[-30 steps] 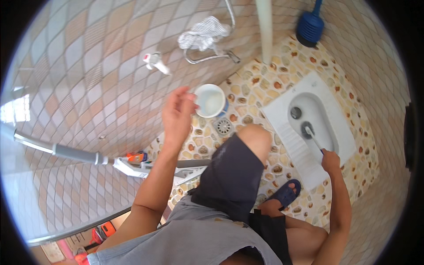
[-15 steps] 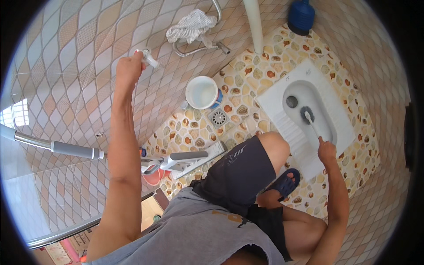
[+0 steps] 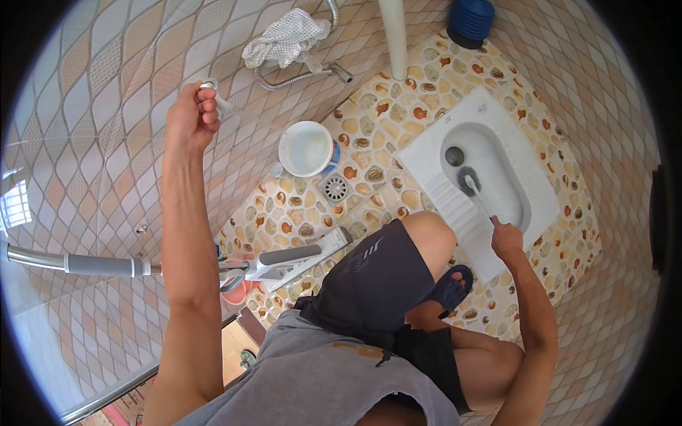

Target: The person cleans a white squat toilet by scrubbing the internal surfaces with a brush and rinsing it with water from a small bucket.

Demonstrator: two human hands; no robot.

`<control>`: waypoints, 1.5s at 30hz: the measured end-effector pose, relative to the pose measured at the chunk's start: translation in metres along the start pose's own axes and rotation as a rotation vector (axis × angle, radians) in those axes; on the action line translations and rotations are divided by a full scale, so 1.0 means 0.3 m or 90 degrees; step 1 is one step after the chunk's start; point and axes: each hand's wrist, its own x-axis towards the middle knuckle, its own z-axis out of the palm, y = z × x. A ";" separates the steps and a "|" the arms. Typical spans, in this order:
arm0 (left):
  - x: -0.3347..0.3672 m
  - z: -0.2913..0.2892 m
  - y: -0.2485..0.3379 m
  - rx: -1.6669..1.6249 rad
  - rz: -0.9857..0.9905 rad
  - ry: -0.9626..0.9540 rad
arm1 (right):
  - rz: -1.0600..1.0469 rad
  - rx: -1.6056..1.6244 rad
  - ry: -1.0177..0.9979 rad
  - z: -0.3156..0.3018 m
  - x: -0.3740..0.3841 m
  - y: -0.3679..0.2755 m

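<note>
My right hand [image 3: 506, 240] grips the handle of a toilet brush [image 3: 475, 189]. Its round grey bristle head rests inside the white squat toilet [image 3: 547, 202], just below the dark drain hole and against the left side of the basin. On the tiled wall at the upper left is a white tap [image 3: 222, 103]. My left hand [image 3: 192, 118] is at this tap, arm stretched out and fingers curled round its near end. A white bucket [image 3: 284, 160] with pale liquid in it stands on the floor below the tap.
A square floor drain [image 3: 335, 188] lies beside the bucket. A grey-and-white mop [image 3: 291, 259] leans at the left near a pink basin [image 3: 238, 292]. A metal hose [image 3: 291, 85] with white mesh cloth [image 3: 288, 39], a white pipe [image 3: 394, 42] and a blue ribbed container [image 3: 470, 25] are at the back.
The brush head has moved left in the basin, nearer its left side. My left hand stays at the tap, its wrist turned so the curled fingers show more. The whole view has shifted slightly.
</note>
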 end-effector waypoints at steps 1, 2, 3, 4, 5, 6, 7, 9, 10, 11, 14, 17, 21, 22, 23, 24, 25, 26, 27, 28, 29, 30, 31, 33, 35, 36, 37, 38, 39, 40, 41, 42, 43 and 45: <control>0.002 0.000 0.000 -0.009 0.008 0.002 | 0.022 0.011 0.015 0.000 0.016 0.027; 0.004 0.001 0.000 -0.012 0.006 -0.002 | 0.044 0.022 0.030 0.007 0.033 0.056; 0.011 0.004 -0.005 -0.021 0.011 -0.009 | 0.049 0.020 0.028 0.013 0.036 0.062; 0.018 0.008 -0.010 -0.031 0.015 -0.017 | 0.047 0.009 0.047 0.019 0.037 0.068; 0.022 0.008 -0.010 -0.033 0.012 -0.022 | 0.045 -0.001 0.066 0.027 0.039 0.070; 0.020 0.005 -0.011 -0.034 0.029 -0.016 | -0.030 -0.006 0.048 0.043 0.036 0.060; 0.013 -0.001 -0.015 -0.032 0.046 -0.005 | -0.024 -0.002 0.017 -0.004 0.023 0.010; 0.002 0.012 -0.024 -0.030 0.058 0.004 | 0.025 0.007 0.022 -0.045 0.029 0.025; 0.000 0.021 -0.029 -0.023 0.074 0.015 | 0.063 0.013 0.055 -0.048 0.035 0.058; -0.002 0.030 -0.035 -0.026 0.072 0.010 | 0.100 0.010 0.061 -0.044 0.029 0.083; -0.027 0.036 -0.042 0.052 0.119 0.062 | 0.004 0.007 0.030 -0.043 -0.005 0.002; -0.086 0.069 -0.059 0.081 0.202 0.054 | 0.023 0.015 0.029 -0.068 -0.002 0.072; -0.221 0.245 -0.194 0.151 0.213 -0.026 | 0.013 0.039 0.048 -0.045 0.006 0.086; -0.251 0.296 -0.258 0.180 0.214 -0.070 | -0.055 0.025 0.040 -0.034 0.006 0.066; -0.266 0.319 -0.343 0.227 0.258 -0.195 | -0.014 0.030 0.012 -0.105 0.007 0.044; -0.328 0.417 -0.414 0.179 0.170 -0.286 | 0.048 0.042 0.015 -0.108 0.015 0.115; -0.386 0.518 -0.505 0.094 0.124 -0.360 | 0.065 0.048 0.001 -0.122 0.032 0.155; -0.439 0.605 -0.523 0.263 0.155 -0.502 | 0.088 0.052 -0.017 -0.129 0.029 0.193; -0.487 0.686 -0.590 0.244 0.290 -0.602 | 0.094 0.055 -0.017 -0.115 0.043 0.181; -0.542 0.770 -0.600 0.288 0.135 -0.737 | 0.009 0.084 -0.015 -0.085 0.050 0.166; -0.592 0.839 -0.617 0.350 0.232 -0.797 | -0.079 0.111 -0.014 -0.068 0.054 0.151; -0.623 0.891 -0.639 0.417 0.334 -0.849 | -0.121 0.181 -0.039 -0.085 0.068 0.105; -0.635 0.913 -0.663 0.425 0.333 -0.849 | -0.169 0.184 -0.083 -0.138 0.095 0.035; -0.671 0.978 -0.726 0.414 0.352 -0.860 | -0.112 0.260 -0.071 -0.047 0.181 0.040; -0.670 0.985 -0.765 0.484 0.388 -0.815 | -0.080 0.334 0.022 -0.023 0.281 -0.031; -0.678 1.001 -0.773 0.547 0.429 -0.754 | -0.066 0.319 0.105 -0.014 0.324 -0.043; -0.694 1.027 -0.757 0.518 0.399 -0.735 | 0.048 0.414 0.150 0.009 0.381 -0.040; -0.674 1.031 -0.755 0.533 0.391 -0.734 | 0.041 0.427 0.145 0.019 0.377 -0.126; -0.658 1.036 -0.750 0.457 0.442 -0.654 | -0.040 0.665 0.339 0.013 0.328 -0.215; -0.665 1.048 -0.747 0.370 0.493 -0.578 | -0.070 0.780 0.447 0.003 0.323 -0.230; -0.668 1.045 -0.766 0.349 0.510 -0.581 | -0.109 0.887 0.548 0.010 0.284 -0.264; -0.673 1.059 -0.761 0.346 0.518 -0.587 | -0.073 0.826 0.540 0.014 0.306 -0.258; -0.688 1.057 -0.758 0.368 0.494 -0.614 | -0.033 0.766 0.525 0.045 0.322 -0.258; -0.716 1.067 -0.764 0.382 0.474 -0.649 | 0.046 0.640 0.493 0.116 0.360 -0.242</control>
